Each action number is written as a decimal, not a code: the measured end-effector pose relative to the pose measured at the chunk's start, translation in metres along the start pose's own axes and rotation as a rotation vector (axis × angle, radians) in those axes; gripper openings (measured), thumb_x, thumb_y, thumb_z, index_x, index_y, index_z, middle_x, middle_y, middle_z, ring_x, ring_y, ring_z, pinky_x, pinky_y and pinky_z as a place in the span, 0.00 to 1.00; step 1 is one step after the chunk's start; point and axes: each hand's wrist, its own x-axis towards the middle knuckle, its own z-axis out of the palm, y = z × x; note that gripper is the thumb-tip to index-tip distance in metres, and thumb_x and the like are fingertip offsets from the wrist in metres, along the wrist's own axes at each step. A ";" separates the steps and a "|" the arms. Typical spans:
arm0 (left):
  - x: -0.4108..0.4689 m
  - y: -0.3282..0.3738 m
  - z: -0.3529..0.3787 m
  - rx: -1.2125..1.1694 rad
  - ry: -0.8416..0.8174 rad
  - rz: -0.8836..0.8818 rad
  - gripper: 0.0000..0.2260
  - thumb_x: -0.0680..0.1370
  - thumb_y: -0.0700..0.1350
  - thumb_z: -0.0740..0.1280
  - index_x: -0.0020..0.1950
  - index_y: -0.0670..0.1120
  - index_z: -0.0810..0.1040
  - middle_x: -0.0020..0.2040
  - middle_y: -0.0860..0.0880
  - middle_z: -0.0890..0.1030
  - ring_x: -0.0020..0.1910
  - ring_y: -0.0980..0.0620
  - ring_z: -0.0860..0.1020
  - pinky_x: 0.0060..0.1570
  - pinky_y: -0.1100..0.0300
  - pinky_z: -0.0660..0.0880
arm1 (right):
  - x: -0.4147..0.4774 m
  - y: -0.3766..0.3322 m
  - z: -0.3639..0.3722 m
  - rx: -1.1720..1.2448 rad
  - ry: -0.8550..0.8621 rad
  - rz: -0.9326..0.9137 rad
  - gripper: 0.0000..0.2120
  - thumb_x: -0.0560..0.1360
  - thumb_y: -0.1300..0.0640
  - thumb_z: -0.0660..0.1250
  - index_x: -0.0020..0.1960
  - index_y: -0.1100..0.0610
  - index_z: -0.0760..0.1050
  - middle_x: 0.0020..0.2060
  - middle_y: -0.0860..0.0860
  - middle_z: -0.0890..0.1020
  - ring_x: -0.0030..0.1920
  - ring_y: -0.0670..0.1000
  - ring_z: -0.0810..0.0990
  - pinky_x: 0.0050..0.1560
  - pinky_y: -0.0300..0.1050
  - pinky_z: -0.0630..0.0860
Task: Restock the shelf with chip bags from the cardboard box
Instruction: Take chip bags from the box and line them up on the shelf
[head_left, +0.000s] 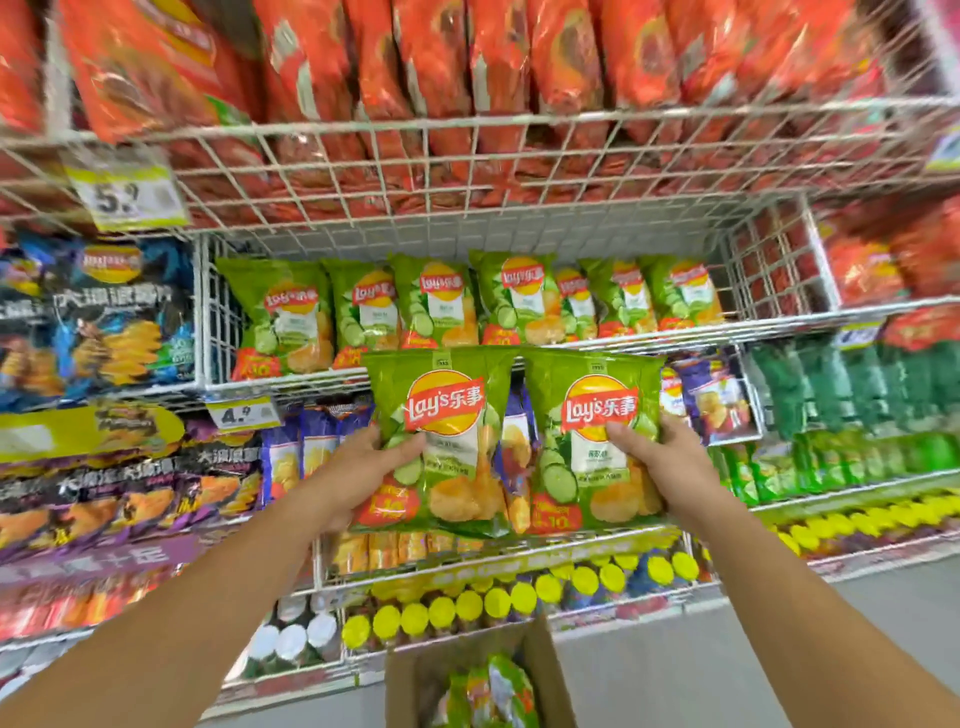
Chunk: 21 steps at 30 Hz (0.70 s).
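Green bags (467, 304) are filling the wire basket (208, 312) back half; front strip is sitting open. Upper basket floor (467, 171) is capping headroom. Front rail (291, 379) and side walls are bounding entry.

Two green chip bags, upright, printed faces toward the camera, side by side just below the wire shelf (519, 358): left bag (441, 441), right bag (592, 441). Shelf compartment holds a row of matching green bags (467, 306), standing upright. Open cardboard box (545, 670) below holds more green bags (493, 691).
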 end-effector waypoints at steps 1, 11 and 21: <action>0.001 0.009 0.008 0.001 0.017 0.021 0.47 0.44 0.72 0.80 0.56 0.47 0.81 0.48 0.50 0.88 0.45 0.52 0.86 0.38 0.59 0.81 | 0.005 -0.010 -0.008 -0.011 -0.014 -0.018 0.24 0.69 0.49 0.81 0.61 0.55 0.78 0.52 0.57 0.87 0.48 0.64 0.87 0.42 0.72 0.82; 0.020 0.064 0.139 0.005 0.134 0.102 0.22 0.71 0.56 0.77 0.60 0.46 0.81 0.54 0.45 0.86 0.49 0.49 0.86 0.42 0.58 0.81 | 0.056 -0.057 -0.124 -0.037 -0.143 -0.116 0.38 0.59 0.38 0.84 0.64 0.54 0.79 0.53 0.53 0.88 0.53 0.60 0.87 0.54 0.69 0.81; 0.076 0.116 0.221 0.020 0.192 0.147 0.05 0.80 0.43 0.68 0.55 0.46 0.77 0.38 0.59 0.86 0.37 0.64 0.83 0.32 0.70 0.76 | 0.115 -0.091 -0.200 -0.054 -0.174 -0.166 0.16 0.74 0.54 0.76 0.60 0.55 0.80 0.51 0.52 0.88 0.49 0.52 0.88 0.48 0.51 0.83</action>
